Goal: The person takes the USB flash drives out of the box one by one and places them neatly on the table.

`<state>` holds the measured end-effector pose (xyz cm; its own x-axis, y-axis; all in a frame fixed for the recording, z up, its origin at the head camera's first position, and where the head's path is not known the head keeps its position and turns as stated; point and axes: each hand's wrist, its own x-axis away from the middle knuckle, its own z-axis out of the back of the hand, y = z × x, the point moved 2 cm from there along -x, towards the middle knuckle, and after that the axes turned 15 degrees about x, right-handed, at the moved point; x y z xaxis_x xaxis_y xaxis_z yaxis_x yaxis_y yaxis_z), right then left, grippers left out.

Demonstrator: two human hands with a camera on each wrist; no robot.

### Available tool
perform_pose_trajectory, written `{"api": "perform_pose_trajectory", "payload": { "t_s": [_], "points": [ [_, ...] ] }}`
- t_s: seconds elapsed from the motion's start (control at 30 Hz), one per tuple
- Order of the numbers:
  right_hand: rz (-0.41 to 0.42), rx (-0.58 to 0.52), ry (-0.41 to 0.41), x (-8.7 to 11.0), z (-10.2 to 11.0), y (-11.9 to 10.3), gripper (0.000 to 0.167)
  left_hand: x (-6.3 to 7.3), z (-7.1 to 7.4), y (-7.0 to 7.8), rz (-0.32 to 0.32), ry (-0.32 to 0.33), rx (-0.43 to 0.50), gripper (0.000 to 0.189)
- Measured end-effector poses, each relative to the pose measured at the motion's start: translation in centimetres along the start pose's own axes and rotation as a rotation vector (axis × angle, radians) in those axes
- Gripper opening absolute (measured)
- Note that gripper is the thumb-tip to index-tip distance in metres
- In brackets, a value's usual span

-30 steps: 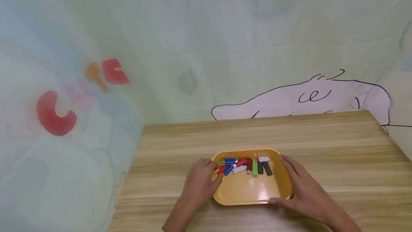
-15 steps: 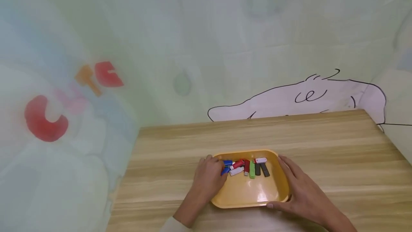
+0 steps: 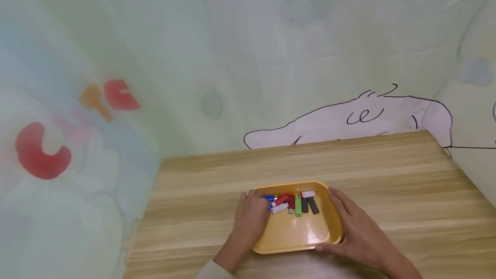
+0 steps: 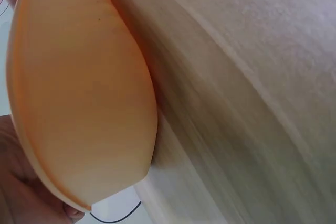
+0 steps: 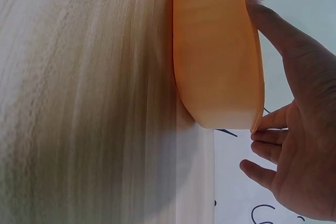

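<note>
A yellow tray (image 3: pixel 290 234) sits on the wooden table with several USB sticks along its far side. Among them are a green USB stick (image 3: pixel 298 206), a dark red one (image 3: pixel 291 204), a white one (image 3: pixel 280 208) and a black one (image 3: pixel 313 206). My left hand (image 3: pixel 251 218) reaches over the left rim beside a blue USB stick (image 3: pixel 269 198), its fingers bent down and mostly hidden; I cannot tell if they pinch anything. My right hand (image 3: pixel 360 234) holds the right end, thumb at the front rim; in the right wrist view the fingertips (image 5: pixel 257 135) touch the far corner.
The wooden table (image 3: pixel 209 175) extends around the tray on all sides. Behind it stands a pale backdrop (image 3: pixel 248 55) with a cartoon line drawing (image 3: pixel 329 122). Coloured letters (image 3: pixel 121 94) mark the wall on the left.
My left hand has moved inward over the left-end USB sticks, and its thumb and fingers have drawn together, covering the red one there. The right hand keeps its hold. The head view has shifted slightly.
</note>
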<state>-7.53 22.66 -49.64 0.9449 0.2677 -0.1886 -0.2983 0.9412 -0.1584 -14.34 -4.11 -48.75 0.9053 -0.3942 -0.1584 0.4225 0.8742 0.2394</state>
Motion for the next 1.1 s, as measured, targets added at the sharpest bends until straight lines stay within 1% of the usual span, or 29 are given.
{"api": "perform_pose_trajectory", "payload": {
  "t_s": [0.1,0.27,0.37,0.5,0.7,0.8,0.9,1.1],
  "points": [
    [0.001,-0.001,-0.002,0.0,0.0,-0.1,0.133,0.2,0.1,0.2,-0.001,0.016,-0.017,0.023],
    [0.011,0.004,-0.004,0.0,0.0,-0.2,0.133,0.6,0.3,0.3,0.002,0.060,-0.021,0.025],
    [0.007,0.010,-0.009,0.0,0.0,-0.1,0.133,0.6,0.3,0.5,0.015,0.055,-0.007,0.024],
    [0.005,0.007,-0.001,0.1,0.1,-0.1,0.133,0.6,0.4,0.8,0.041,0.031,0.013,0.020],
    [0.007,0.005,0.012,0.1,0.1,-0.1,0.132,0.6,0.4,1.1,0.034,0.063,-0.007,0.023],
    [0.010,0.010,0.016,0.0,0.1,-0.1,0.132,0.6,0.4,1.1,0.040,0.068,-0.009,0.025],
    [0.018,0.021,0.024,0.0,0.1,-0.1,0.131,0.6,0.5,1.3,0.057,0.041,-0.015,0.024],
    [0.023,0.032,0.042,0.1,0.1,-0.1,0.130,0.4,0.5,1.8,0.095,-0.040,-0.023,0.025]
  ]
}}
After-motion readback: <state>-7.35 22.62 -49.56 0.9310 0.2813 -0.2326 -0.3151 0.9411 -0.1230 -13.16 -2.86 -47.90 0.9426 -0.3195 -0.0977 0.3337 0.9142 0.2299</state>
